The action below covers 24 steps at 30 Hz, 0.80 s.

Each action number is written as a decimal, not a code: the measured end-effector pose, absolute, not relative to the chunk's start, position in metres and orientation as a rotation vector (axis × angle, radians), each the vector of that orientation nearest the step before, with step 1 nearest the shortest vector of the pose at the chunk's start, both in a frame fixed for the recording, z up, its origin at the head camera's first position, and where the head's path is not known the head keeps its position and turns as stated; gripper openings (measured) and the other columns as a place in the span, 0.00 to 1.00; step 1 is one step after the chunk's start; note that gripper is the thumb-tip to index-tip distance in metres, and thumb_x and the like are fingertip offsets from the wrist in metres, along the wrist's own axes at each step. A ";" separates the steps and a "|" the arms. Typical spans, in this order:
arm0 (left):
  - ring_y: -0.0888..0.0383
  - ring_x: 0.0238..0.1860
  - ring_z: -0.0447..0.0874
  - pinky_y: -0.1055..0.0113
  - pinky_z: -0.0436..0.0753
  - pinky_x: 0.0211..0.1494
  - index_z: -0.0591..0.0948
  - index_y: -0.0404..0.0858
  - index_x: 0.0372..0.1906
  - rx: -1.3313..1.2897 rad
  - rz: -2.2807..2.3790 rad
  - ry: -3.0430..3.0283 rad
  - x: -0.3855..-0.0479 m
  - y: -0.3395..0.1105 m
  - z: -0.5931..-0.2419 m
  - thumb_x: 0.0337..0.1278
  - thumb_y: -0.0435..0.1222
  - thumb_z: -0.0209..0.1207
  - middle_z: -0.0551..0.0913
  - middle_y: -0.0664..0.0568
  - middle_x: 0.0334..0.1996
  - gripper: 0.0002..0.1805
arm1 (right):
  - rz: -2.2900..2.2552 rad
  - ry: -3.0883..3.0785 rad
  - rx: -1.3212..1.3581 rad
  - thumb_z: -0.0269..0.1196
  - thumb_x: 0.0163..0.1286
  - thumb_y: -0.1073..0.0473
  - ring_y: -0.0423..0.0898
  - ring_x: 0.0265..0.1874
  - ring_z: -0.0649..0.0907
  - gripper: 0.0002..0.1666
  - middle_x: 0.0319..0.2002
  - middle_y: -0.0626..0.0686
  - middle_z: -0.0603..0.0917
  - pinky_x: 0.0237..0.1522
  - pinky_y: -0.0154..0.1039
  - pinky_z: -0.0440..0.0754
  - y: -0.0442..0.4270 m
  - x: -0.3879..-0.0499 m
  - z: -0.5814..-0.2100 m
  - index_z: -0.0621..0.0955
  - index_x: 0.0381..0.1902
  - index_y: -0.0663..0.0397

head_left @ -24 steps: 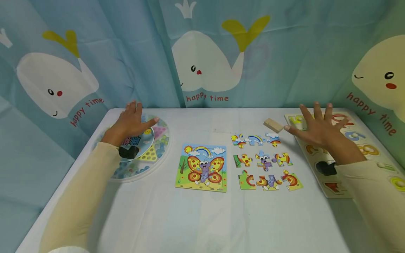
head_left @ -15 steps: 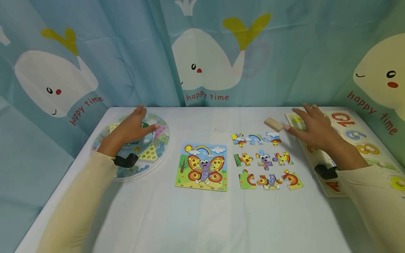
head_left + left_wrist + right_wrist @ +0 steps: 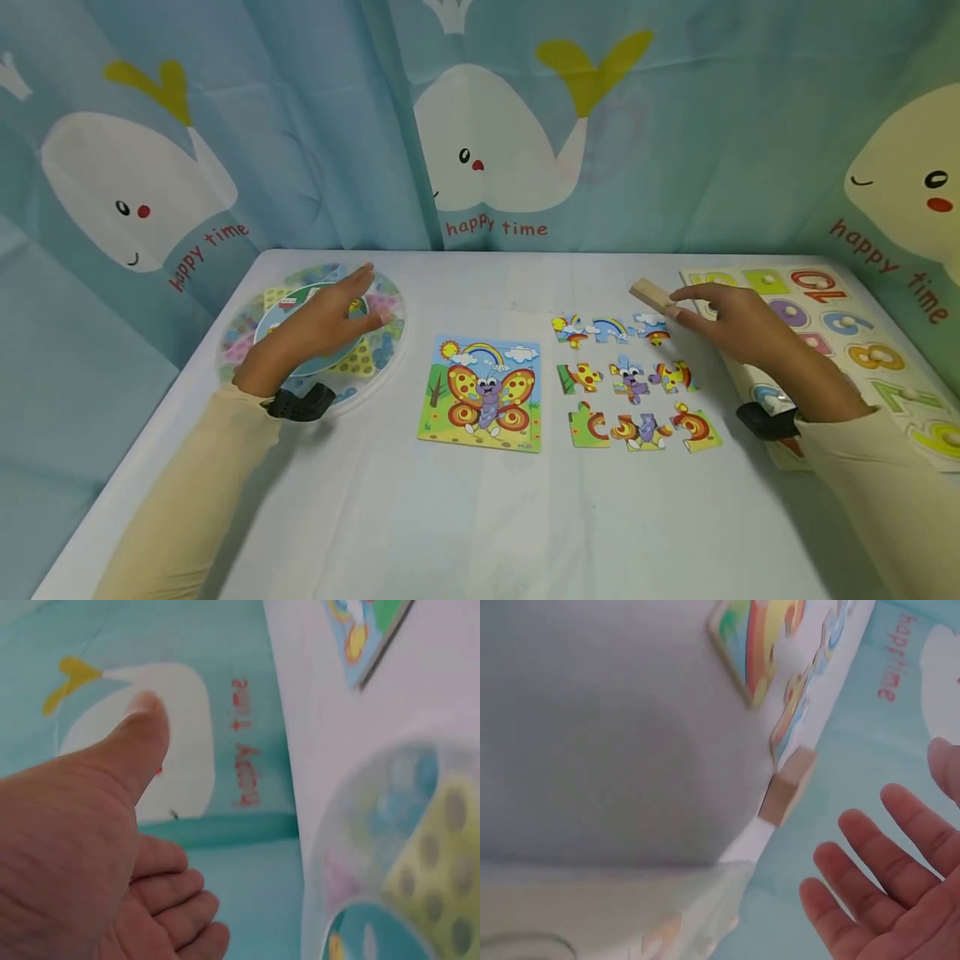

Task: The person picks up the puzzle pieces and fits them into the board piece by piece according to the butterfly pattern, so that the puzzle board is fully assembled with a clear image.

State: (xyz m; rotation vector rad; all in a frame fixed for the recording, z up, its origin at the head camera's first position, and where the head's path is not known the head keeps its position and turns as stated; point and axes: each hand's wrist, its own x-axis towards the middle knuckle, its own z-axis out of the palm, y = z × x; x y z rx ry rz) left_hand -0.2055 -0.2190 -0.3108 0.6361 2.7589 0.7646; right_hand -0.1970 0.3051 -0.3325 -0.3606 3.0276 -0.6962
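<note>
My left hand (image 3: 318, 327) hovers over a round plastic-covered board game (image 3: 382, 367) with coloured beads, fingers extended and holding nothing. At the right, my right hand (image 3: 738, 323) is in the air by a small wooden block (image 3: 647, 292). The right wrist view shows a gap between the fingers (image 3: 870, 855) and that block (image 3: 781, 796). Several butterfly jigsaw pieces (image 3: 630, 383) lie apart in rows on the table. To their left is a square butterfly picture board (image 3: 480, 400), lying flat.
A number puzzle board (image 3: 870, 358) with knobbed digits lies at the table's right side, partly beneath my right forearm. The white-covered table (image 3: 480, 525) ends at a blue whale-print curtain (image 3: 330, 167) behind and along the sides.
My right hand has turned from spread fingers to a narrower pose and come down nearer the wooden block. My left hand has shifted slightly right and towards me.
</note>
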 end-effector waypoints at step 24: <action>0.54 0.76 0.34 0.52 0.55 0.73 0.43 0.34 0.77 0.869 0.671 2.514 -0.150 -0.168 -0.338 0.41 0.59 0.72 0.32 0.52 0.78 0.68 | -1.028 2.932 -0.718 0.66 0.66 0.64 0.37 0.38 0.84 0.10 0.40 0.52 0.87 0.37 0.28 0.81 0.262 -0.158 -0.330 0.86 0.45 0.58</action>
